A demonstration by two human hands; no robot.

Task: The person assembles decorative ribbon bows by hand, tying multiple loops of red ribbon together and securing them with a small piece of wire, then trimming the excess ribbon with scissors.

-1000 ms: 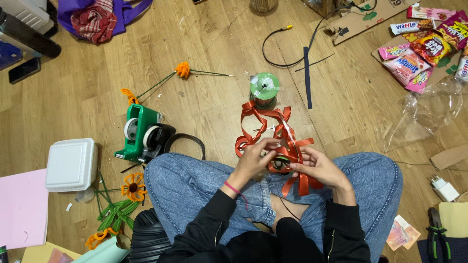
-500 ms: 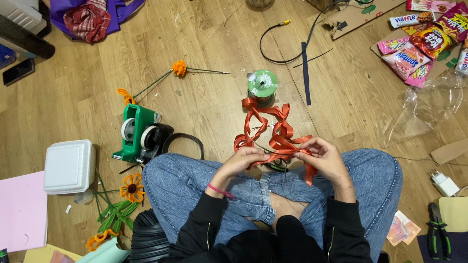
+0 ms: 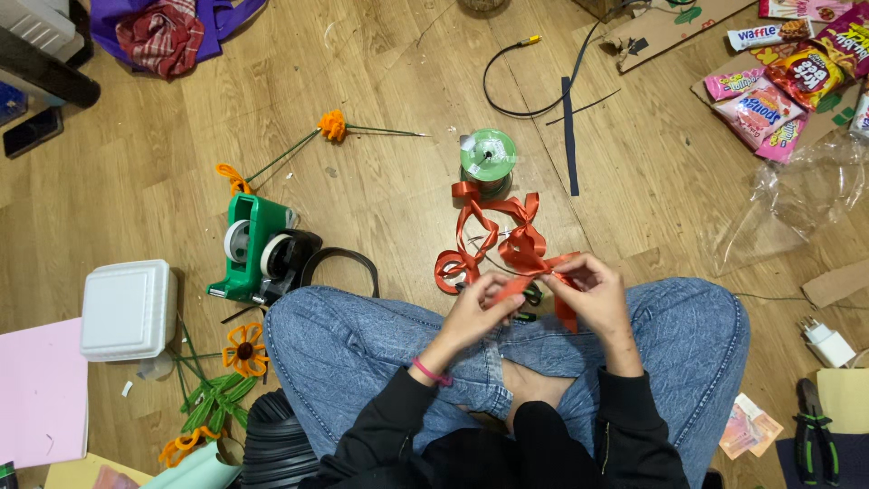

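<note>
The person sat cross-legged on the wooden floor (image 3: 380, 208), both hands raised over the knees. The left hand (image 3: 478, 306) had its fingers pinched shut on a fold of the orange ribbon (image 3: 507, 240), and the right hand (image 3: 593, 292) gripped the same ribbon just beside it, fingers curled tight around the strip; the two hands nearly touched. From the hands the ribbon ran forward in loose loops across the floor toward a green spool (image 3: 488, 154) that stood further out, near the middle of the floor.

Toward the left side of the floor stood a green tape dispenser (image 3: 254, 246), with a white foam box (image 3: 128, 310) nearer the left edge and a pink sheet (image 3: 36, 389) at the lower-left corner. An orange paper flower (image 3: 333, 125) on a green stem lay beyond the dispenser. Snack packets (image 3: 769, 95) were piled at the upper-right corner, and pliers (image 3: 817, 439) lay near the lower-right corner.
</note>
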